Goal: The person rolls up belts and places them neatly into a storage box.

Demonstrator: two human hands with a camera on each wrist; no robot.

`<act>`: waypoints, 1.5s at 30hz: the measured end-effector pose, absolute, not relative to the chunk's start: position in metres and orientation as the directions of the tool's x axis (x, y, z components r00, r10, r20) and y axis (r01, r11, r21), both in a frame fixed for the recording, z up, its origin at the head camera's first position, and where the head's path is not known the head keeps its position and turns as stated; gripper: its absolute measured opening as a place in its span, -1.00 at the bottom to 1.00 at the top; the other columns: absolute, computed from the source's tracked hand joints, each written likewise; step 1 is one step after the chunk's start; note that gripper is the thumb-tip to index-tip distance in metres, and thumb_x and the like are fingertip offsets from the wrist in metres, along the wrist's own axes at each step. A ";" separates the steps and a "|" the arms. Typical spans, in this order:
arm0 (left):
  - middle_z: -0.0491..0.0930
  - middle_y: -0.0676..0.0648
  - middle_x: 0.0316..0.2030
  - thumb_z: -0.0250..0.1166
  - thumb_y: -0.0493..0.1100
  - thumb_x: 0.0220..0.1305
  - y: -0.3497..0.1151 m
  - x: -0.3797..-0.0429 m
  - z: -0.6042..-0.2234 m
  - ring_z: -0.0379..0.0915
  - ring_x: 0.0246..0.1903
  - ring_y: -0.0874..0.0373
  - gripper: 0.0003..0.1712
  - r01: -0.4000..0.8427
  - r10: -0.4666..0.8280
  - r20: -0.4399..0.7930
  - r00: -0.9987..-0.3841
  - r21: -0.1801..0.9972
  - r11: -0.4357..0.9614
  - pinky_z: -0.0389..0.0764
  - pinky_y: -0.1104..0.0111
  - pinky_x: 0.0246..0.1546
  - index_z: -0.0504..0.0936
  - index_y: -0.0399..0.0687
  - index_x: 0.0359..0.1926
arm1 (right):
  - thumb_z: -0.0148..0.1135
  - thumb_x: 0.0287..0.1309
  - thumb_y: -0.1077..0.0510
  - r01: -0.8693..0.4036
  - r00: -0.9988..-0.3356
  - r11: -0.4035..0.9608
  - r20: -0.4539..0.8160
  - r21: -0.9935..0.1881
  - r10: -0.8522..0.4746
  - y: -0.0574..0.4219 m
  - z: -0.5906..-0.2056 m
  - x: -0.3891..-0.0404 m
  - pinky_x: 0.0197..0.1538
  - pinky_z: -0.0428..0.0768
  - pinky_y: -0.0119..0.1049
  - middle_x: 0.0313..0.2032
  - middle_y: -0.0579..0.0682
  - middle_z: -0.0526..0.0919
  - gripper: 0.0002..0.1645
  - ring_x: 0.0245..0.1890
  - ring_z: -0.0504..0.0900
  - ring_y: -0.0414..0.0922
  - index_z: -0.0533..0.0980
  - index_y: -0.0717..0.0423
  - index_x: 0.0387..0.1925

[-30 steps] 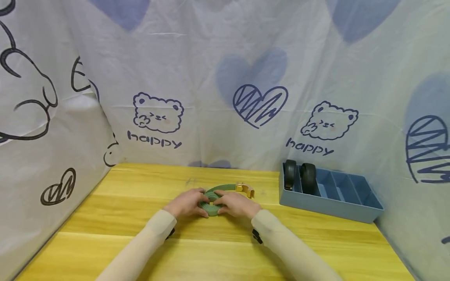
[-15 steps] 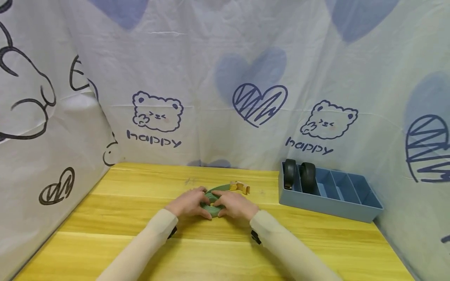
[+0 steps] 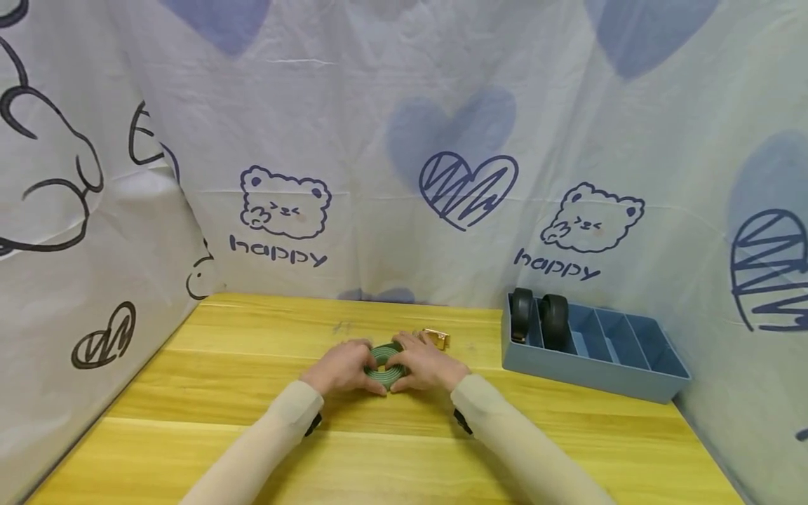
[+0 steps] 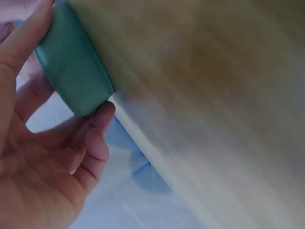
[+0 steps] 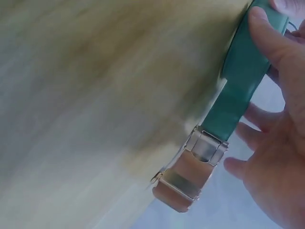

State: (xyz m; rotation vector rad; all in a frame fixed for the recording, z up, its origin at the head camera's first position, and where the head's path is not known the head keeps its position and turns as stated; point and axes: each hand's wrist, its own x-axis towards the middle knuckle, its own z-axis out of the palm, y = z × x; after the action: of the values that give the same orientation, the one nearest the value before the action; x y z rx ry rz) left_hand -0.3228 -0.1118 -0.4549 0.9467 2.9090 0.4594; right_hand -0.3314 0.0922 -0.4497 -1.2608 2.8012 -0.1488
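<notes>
A green belt (image 3: 382,376), wound into a flat coil, stands on its edge on the wooden table between both hands. My left hand (image 3: 344,367) curls its thumb and fingers round the coil's left side; in the left wrist view, fingertips meet the green strap (image 4: 76,62). From the right, my right hand (image 3: 426,363) grips the other side, its thumb on the strap (image 5: 248,52). The belt's gold buckle (image 5: 188,169) sticks out past the coil on a short free length, with the right fingers close beside it. In the head view the right hand partly covers that length.
At the back right stands a blue-grey divided box (image 3: 593,372). Two black coiled belts, one left (image 3: 521,314) and one right (image 3: 555,321), sit upright in its left compartments. A printed cloth (image 3: 379,175) hangs behind the wooden table (image 3: 379,463).
The free buckle end has drawn in closer to the coil, and the right fingers have moved up over it. Both hands stay round the coil, which has shifted slightly right.
</notes>
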 end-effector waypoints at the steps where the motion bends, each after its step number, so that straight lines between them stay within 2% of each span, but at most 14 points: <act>1: 0.43 0.11 -0.38 0.34 0.38 -0.25 -0.110 -0.323 -0.456 0.35 -0.45 0.22 -0.57 0.565 0.576 0.056 -0.815 0.294 0.771 0.42 0.32 -0.36 0.64 0.18 -0.59 | 0.19 -0.03 -0.28 -0.737 -0.669 0.666 -0.019 -0.118 -0.743 0.092 -0.450 -0.332 0.23 -0.09 0.16 0.29 0.09 0.16 -0.45 0.31 0.02 0.05 0.50 -0.23 0.02; 5: 0.39 0.12 -0.58 0.35 0.35 -0.22 -0.104 -0.322 -0.455 0.26 -0.56 0.23 -0.55 0.524 0.527 0.076 -0.846 0.291 0.800 0.33 0.36 -0.50 0.53 0.15 -0.74 | 0.11 0.00 -0.32 -0.715 -0.694 0.691 -0.005 -0.110 -0.719 0.094 -0.453 -0.333 0.22 -0.09 0.19 0.29 0.06 0.16 -0.42 0.30 0.07 0.00 0.46 -0.26 0.07; 9: 0.38 0.10 -0.66 0.33 0.37 -0.20 -0.095 -0.321 -0.453 0.26 -0.60 0.22 -0.49 0.475 0.468 0.090 -0.879 0.254 0.843 0.33 0.35 -0.55 0.48 0.10 -0.79 | 0.08 0.03 -0.32 -0.686 -0.725 0.721 -0.001 -0.097 -0.689 0.095 -0.456 -0.335 0.20 0.01 0.17 0.28 0.05 0.16 -0.43 0.28 0.08 0.01 0.42 -0.31 0.10; 11: 0.38 0.09 -0.68 0.31 0.39 -0.18 -0.091 -0.320 -0.453 0.28 -0.63 0.22 -0.47 0.450 0.438 0.107 -0.893 0.238 0.861 0.35 0.34 -0.59 0.49 0.07 -0.75 | 0.10 0.06 -0.28 -0.673 -0.736 0.731 0.001 -0.113 -0.677 0.096 -0.456 -0.336 0.19 0.11 0.10 0.27 0.06 0.18 -0.45 0.26 0.13 0.02 0.42 -0.30 0.11; 15: 0.36 0.09 -0.75 0.26 0.40 -0.15 -0.083 -0.318 -0.456 0.27 -0.74 0.23 -0.45 0.413 0.386 0.155 -0.909 0.225 0.882 0.33 0.36 -0.71 0.55 0.02 -0.60 | 0.14 0.12 -0.13 -0.667 -0.737 0.725 0.008 -0.174 -0.676 0.096 -0.455 -0.338 0.07 0.36 -0.12 0.18 0.07 0.28 -0.52 0.10 0.34 -0.03 0.44 -0.20 0.10; 18: 0.33 0.08 -0.78 0.27 0.39 -0.16 -0.080 -0.317 -0.457 0.23 -0.79 0.25 -0.46 0.412 0.375 0.190 -0.907 0.228 0.882 0.30 0.39 -0.75 0.53 0.01 -0.58 | 0.17 0.13 -0.02 -0.673 -0.728 0.712 0.009 -0.200 -0.685 0.094 -0.451 -0.338 -0.01 0.43 -0.23 0.09 0.05 0.36 -0.57 -0.02 0.43 -0.10 0.48 -0.11 0.07; 23: 0.32 0.08 -0.76 0.33 0.36 -0.23 -0.077 -0.313 -0.457 0.21 -0.76 0.25 -0.46 0.422 0.371 0.231 -0.900 0.241 0.874 0.28 0.40 -0.74 0.44 0.02 -0.68 | 0.25 0.08 0.09 -0.656 -0.730 0.720 -0.048 -0.227 -0.681 0.092 -0.441 -0.336 0.08 0.38 -0.17 0.17 0.09 0.34 -0.56 0.17 0.31 0.00 0.50 -0.06 0.05; 25: 0.32 0.08 -0.75 0.34 0.36 -0.26 -0.078 -0.312 -0.457 0.22 -0.75 0.25 -0.45 0.421 0.367 0.242 -0.898 0.236 0.876 0.28 0.39 -0.74 0.46 0.01 -0.67 | 0.29 -0.01 0.14 -0.641 -0.731 0.729 -0.099 -0.241 -0.676 0.093 -0.436 -0.334 0.11 0.35 -0.14 0.25 0.12 0.24 -0.46 0.25 0.20 0.04 0.46 -0.08 0.09; 28: 0.32 0.08 -0.74 0.36 0.35 -0.27 -0.079 -0.311 -0.456 0.21 -0.74 0.25 -0.45 0.417 0.363 0.240 -0.901 0.243 0.876 0.28 0.40 -0.73 0.52 -0.03 -0.61 | 0.35 -0.12 0.18 -0.618 -0.728 0.745 -0.175 -0.251 -0.662 0.093 -0.430 -0.332 0.10 0.36 -0.10 0.30 0.16 0.13 -0.30 0.27 0.15 0.06 0.40 -0.13 0.15; 30: 0.30 0.09 -0.75 0.37 0.33 -0.27 -0.079 -0.311 -0.455 0.20 -0.74 0.25 -0.46 0.414 0.361 0.226 -0.905 0.267 0.870 0.27 0.40 -0.74 0.54 -0.05 -0.60 | 0.40 -0.14 0.14 -0.620 -0.727 0.750 -0.190 -0.231 -0.660 0.092 -0.429 -0.330 0.09 0.36 -0.09 0.30 0.14 0.14 -0.26 0.25 0.18 0.07 0.38 -0.15 0.17; 36: 0.16 0.14 -0.85 0.38 0.28 -0.22 -0.082 -0.311 -0.456 0.07 -0.80 0.29 -0.48 0.406 0.370 0.167 -0.914 0.348 0.845 0.17 0.44 -0.76 0.44 -0.01 -0.80 | 0.42 -0.22 -0.11 -0.675 -0.730 0.736 -0.094 -0.063 -0.677 0.086 -0.438 -0.325 -0.01 0.44 -0.18 0.09 -0.01 0.44 -0.30 0.04 0.42 -0.02 0.47 -0.19 0.08; 39: 0.14 0.15 -0.86 0.39 0.26 -0.20 -0.084 -0.311 -0.456 0.05 -0.79 0.29 -0.48 0.395 0.370 0.141 -0.918 0.365 0.843 0.14 0.45 -0.73 0.42 0.01 -0.82 | 0.42 -0.25 -0.14 -0.686 -0.726 0.728 -0.058 -0.010 -0.685 0.084 -0.441 -0.323 -0.05 0.45 -0.19 0.06 0.01 0.44 -0.37 -0.04 0.45 -0.03 0.52 -0.21 -0.01; 42: 0.14 0.15 -0.86 0.40 0.23 -0.18 -0.086 -0.312 -0.456 0.05 -0.79 0.29 -0.50 0.394 0.376 0.124 -0.918 0.388 0.833 0.13 0.45 -0.73 0.43 0.00 -0.82 | 0.42 -0.23 -0.11 -0.724 -0.689 0.689 -0.021 0.021 -0.724 0.083 -0.443 -0.322 -0.04 0.46 -0.21 0.11 0.02 0.39 -0.44 -0.06 0.48 -0.06 0.54 -0.18 -0.06; 45: 0.13 0.16 -0.86 0.41 0.20 -0.18 -0.089 -0.314 -0.455 0.05 -0.80 0.30 -0.52 0.402 0.392 0.111 -0.913 0.406 0.821 0.12 0.46 -0.73 0.44 0.01 -0.81 | 0.42 -0.19 -0.06 -0.778 -0.627 0.626 0.006 0.051 -0.779 0.083 -0.442 -0.323 -0.05 0.47 -0.27 0.09 -0.07 0.43 -0.48 -0.10 0.52 -0.14 0.55 -0.12 -0.08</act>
State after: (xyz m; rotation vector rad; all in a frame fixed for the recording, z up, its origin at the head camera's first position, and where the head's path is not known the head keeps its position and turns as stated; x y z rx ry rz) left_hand -0.3137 -0.0886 -0.4550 0.6578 3.0190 0.6808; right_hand -0.3233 0.0825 -0.4425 -1.3680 2.8574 0.0682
